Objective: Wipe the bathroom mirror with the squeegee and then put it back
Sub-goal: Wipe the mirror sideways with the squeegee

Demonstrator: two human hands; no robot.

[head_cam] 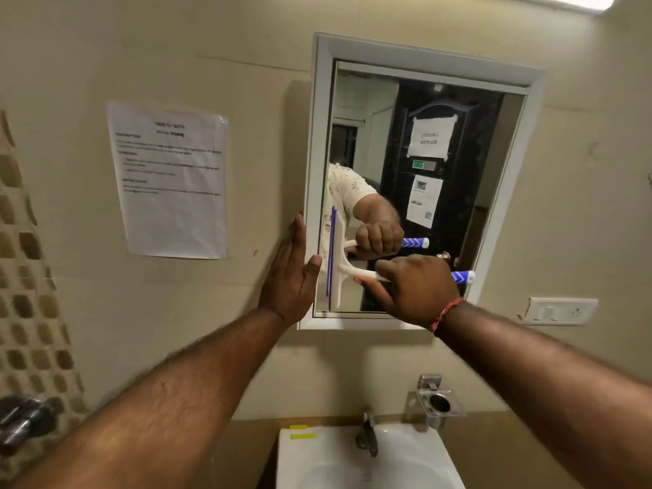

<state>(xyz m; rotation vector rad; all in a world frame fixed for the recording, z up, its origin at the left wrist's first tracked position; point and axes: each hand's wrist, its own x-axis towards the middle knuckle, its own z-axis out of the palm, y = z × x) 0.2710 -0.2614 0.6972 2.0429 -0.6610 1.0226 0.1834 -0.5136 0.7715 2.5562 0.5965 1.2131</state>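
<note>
The white-framed mirror point(423, 65) hangs on the beige wall above the sink. My right hand point(416, 287) grips the handle of the white and blue squeegee point(338, 270). Its blade stands upright against the glass at the mirror's lower left edge, and the blue handle end pokes out to the right of my fist. My left hand point(289, 277) lies flat with fingers straight against the left side of the frame, thumb hooked over its front. The glass reflects my hand, the squeegee and a dark door.
A white sink point(293, 460) with a metal tap point(367, 435) sits below. A metal holder point(437, 404) is fixed to the wall at the sink's right, a switch plate point(561, 310) right of the mirror, a paper notice point(173, 181) to its left.
</note>
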